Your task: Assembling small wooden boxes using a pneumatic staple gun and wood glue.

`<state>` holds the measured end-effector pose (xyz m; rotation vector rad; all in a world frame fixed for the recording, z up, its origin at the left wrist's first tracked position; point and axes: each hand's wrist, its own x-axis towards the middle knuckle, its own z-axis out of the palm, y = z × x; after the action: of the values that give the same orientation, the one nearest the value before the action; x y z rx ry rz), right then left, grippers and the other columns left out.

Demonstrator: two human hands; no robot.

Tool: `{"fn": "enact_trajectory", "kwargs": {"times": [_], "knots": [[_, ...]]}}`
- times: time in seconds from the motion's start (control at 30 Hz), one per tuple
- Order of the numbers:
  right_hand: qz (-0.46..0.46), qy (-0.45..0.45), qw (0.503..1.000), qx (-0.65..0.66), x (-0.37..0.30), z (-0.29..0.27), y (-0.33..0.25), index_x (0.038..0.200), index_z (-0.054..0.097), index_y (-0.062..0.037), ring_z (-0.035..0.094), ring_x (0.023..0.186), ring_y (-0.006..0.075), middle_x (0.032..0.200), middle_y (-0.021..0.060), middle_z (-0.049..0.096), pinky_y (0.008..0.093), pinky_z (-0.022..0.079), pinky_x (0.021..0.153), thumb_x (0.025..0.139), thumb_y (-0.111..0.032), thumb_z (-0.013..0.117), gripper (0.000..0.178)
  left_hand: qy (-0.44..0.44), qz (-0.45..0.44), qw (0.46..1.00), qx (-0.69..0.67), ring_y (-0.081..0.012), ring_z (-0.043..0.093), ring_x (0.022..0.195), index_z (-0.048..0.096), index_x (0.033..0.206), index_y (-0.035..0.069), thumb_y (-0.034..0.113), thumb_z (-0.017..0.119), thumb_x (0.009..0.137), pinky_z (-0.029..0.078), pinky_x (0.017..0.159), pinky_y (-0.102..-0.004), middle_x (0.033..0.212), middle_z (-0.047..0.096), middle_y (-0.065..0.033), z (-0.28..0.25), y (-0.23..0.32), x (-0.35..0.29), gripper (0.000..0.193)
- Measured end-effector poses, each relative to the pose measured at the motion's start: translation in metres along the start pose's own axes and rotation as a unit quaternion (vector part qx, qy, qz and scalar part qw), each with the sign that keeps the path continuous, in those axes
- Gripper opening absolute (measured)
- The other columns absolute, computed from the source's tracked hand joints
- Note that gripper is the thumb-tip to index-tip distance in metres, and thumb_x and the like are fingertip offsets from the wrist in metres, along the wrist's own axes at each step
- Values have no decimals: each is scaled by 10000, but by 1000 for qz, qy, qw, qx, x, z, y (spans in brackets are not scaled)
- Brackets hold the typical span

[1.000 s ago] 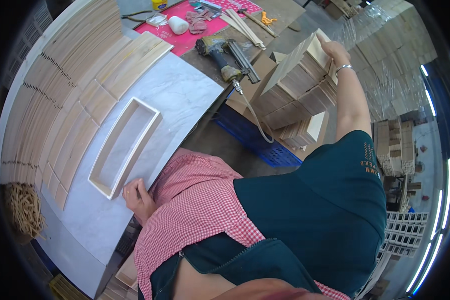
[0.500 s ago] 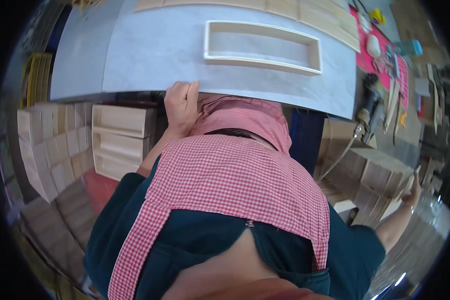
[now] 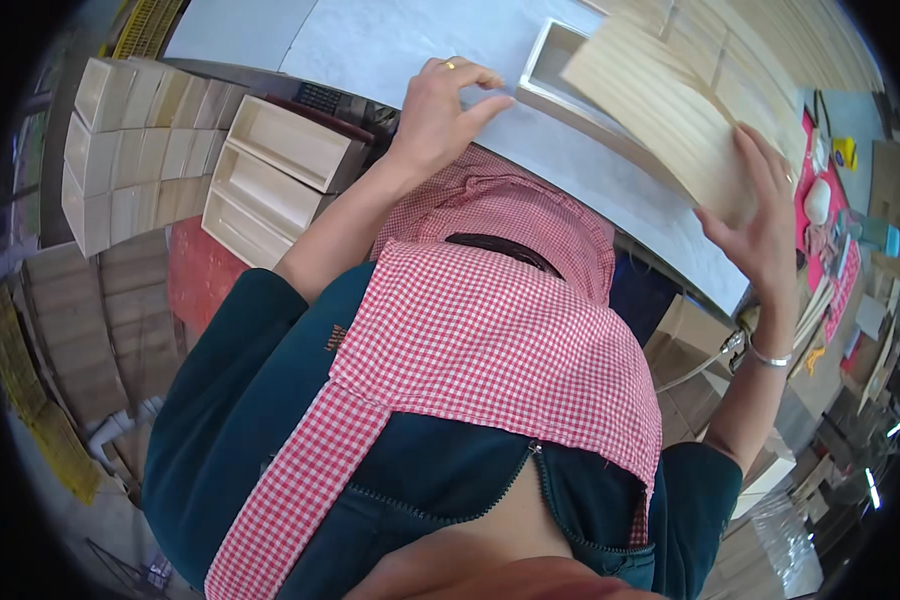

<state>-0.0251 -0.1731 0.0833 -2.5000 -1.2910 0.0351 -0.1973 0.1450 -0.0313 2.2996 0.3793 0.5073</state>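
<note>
On the pale work table (image 3: 370, 50) rests a shallow rectangular wooden box (image 3: 570, 112), its left end uncovered. A thin wooden panel (image 3: 655, 105) slants across the right part of that box, hiding much of it. My right hand (image 3: 760, 215) grips the panel by its near right end, fingers over the edge and thumb below. Just off the box's left end, my left hand (image 3: 438, 118) hovers by the table's front edge, thumb and fingers apart, holding nothing.
Several wooden panels (image 3: 750, 45) lie at the table's back right. Stacked wooden boxes (image 3: 120, 160) stand at the left, beside open boxes (image 3: 300, 145) over a red surface (image 3: 202, 275). Small items crowd a pink mat (image 3: 808, 205) at right; a thin hose (image 3: 685, 375) hangs below.
My right hand has come from the lower right up to the table and now holds a wooden panel over the box. My left hand has left the table edge and opened. The view has turned.
</note>
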Motion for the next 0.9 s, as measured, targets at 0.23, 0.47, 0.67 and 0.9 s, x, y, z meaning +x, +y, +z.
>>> {"fn": "enact_trajectory", "kwargs": {"times": [0.23, 0.47, 0.67, 0.9], "knots": [[-76, -20, 997, -1, 45, 31, 17, 1402, 562, -70, 532, 1279, 327, 1437, 96, 573, 419, 480, 1080, 612, -142, 873, 852, 12, 7, 1000, 17, -191, 608, 943, 773, 1054, 55, 194, 838, 795, 507, 829, -310, 998, 746, -48, 8, 9, 11, 302], [-68, -48, 996, -28, 50, 43, 23, 1460, 506, -116, 551, 1286, 331, 1462, 83, 563, 415, 469, 1117, 642, -150, 890, 904, 42, 50, 996, 67, -188, 608, 855, 797, 979, 59, 221, 828, 805, 465, 812, -325, 907, 755, -36, 13, 11, 17, 240], [-72, -50, 993, -78, 45, 51, 29, 1445, 515, -114, 596, 1245, 316, 1455, 81, 576, 394, 472, 1114, 645, -169, 899, 890, 59, 84, 990, 101, -179, 585, 801, 806, 957, 75, 263, 809, 824, 394, 807, -339, 870, 748, -17, 15, 8, 17, 230], [-126, -20, 985, -112, 46, 60, 32, 1416, 531, -112, 612, 1220, 307, 1397, 92, 613, 382, 473, 1112, 659, -178, 900, 844, 55, 99, 985, 131, -177, 591, 809, 806, 955, 75, 267, 803, 832, 393, 809, -344, 871, 748, -21, 14, 13, 17, 228]]}}
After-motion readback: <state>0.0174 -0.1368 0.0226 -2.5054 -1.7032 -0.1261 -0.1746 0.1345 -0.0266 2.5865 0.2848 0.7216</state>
